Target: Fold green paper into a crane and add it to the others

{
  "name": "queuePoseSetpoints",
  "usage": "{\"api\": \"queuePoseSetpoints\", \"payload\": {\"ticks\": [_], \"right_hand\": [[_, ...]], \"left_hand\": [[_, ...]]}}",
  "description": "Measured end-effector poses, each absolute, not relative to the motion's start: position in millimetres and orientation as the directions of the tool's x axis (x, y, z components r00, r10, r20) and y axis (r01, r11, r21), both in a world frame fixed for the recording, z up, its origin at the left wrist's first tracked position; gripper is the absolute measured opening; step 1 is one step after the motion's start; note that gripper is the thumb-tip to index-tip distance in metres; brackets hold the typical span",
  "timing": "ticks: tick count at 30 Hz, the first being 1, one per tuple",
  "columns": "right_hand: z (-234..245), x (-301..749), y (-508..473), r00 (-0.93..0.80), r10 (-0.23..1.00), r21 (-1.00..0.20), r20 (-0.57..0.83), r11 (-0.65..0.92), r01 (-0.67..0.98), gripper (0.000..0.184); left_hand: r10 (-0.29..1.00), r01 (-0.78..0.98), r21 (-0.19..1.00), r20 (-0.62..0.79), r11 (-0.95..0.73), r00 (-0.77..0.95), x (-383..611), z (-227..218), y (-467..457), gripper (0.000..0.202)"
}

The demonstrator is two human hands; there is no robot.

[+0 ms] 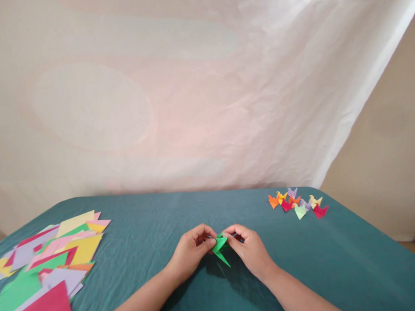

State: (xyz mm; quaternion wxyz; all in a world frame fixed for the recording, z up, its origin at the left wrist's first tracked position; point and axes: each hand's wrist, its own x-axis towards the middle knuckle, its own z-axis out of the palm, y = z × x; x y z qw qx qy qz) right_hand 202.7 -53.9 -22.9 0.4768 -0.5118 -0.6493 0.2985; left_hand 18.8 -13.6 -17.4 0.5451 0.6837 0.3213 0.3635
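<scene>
Closest in, the L arm (148,289) & R arm (311,300) reach up from the bottom edge. Near on the L is a big messy paper pile (83,251): a red sheet (50,301) at the near end, then green, pink, yellow, orange & pale purple pcs.

A bit farther, in the mid, the left hand (192,249) & right hand (252,253) come close at a small green paper (219,245). It's up btwn them, over the dark green cloth (152,227). L thumb & fingers pinch its L side; R thumb & finger pinch its top R side. One thin tip (225,260) pokes down & to the R. Can't quite tell how the fingers sit behind it, bc it's small & they hide part.

Looks like a folding step: the pc has folds & points, but prob. isn't done. Next move, I'd say, calls for a firm hold w/ one hand & a small, soft bend or press w/ the other, so the points stay sharp & nothing rips.

Far R, near the table corner, lots of little paper birds (300,211) sit in a bunch: red, orange, yellow, purple, pale green. Behind all that hangs a pale, creased sheet (197,102), w/ a tan wall (391,116) on the R.
</scene>
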Motion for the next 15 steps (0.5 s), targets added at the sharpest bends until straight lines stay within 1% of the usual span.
{"api": "queuePoseSetpoints", "payload": {"ticks": [3,6,8,10,13,15], "right_hand": [[-22,203,-54,0.014,0.947,-0.880,0.322,0.293,0.374,0.016],[-19,203,-56,0.052,0.907,-0.837,0.418,0.362,0.410,0.015],[-17,202,-59,0.000,0.862,-0.763,0.507,0.449,0.465,0.012],[-17,200,-61,-0.078,0.816,-0.674,0.573,0.523,0.523,0.009],[-19,196,-63,-0.156,0.783,-0.575,0.602,0.561,0.596,0.010],[-21,194,-63,-0.175,0.787,-0.549,0.591,0.552,0.627,0.010]], "left_hand": [[0.833,0.122,0.955,0.167,-0.269,0.528,18,-16,-15,0.006],[0.832,0.244,0.882,0.243,-0.404,0.499,16,-13,-17,0.007],[0.813,0.312,0.812,0.304,-0.494,0.496,15,-10,-17,0.010],[0.784,0.342,0.755,0.349,-0.560,0.514,15,-8,-18,0.012],[0.752,0.358,0.708,0.374,-0.610,0.542,15,-7,-19,0.013],[0.743,0.365,0.692,0.378,-0.623,0.552,15,-7,-20,0.013]]}}
